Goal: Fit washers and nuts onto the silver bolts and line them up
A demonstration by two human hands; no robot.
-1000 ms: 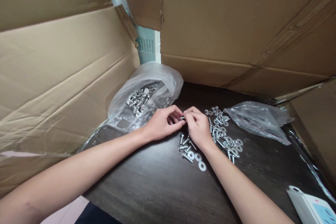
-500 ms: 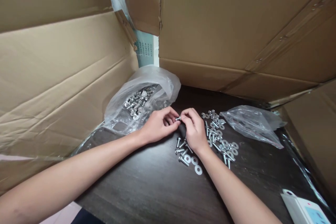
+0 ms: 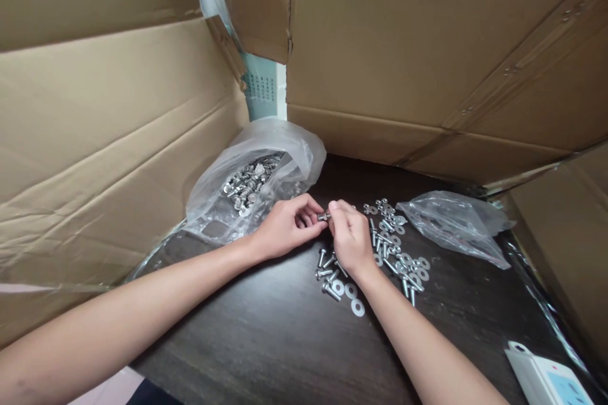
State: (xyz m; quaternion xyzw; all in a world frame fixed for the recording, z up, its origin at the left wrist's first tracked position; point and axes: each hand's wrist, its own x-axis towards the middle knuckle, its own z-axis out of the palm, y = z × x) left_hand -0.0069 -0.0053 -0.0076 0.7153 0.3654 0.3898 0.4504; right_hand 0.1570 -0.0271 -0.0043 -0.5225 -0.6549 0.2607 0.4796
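Between my two hands, just above the dark table, is a small silver bolt. My left hand pinches one end of it with thumb and fingertips. At the other end, the fingers of my right hand are closed round it; any nut or washer there is too small to make out. Several loose bolts and flat washers lie below my right hand. Another heap of bolts, nuts and washers spreads to its right. Behind my left hand, a clear plastic bag holds many bolts with fittings.
A flattened clear bag lies at the right of the table. Cardboard walls stand behind and at both sides. A white box with a blue panel is at the lower right.
My right fingers have shifted slightly on the bolt, the thumb now raised and showing more of it. My left hand stays almost still. The loose hardware has not been disturbed.
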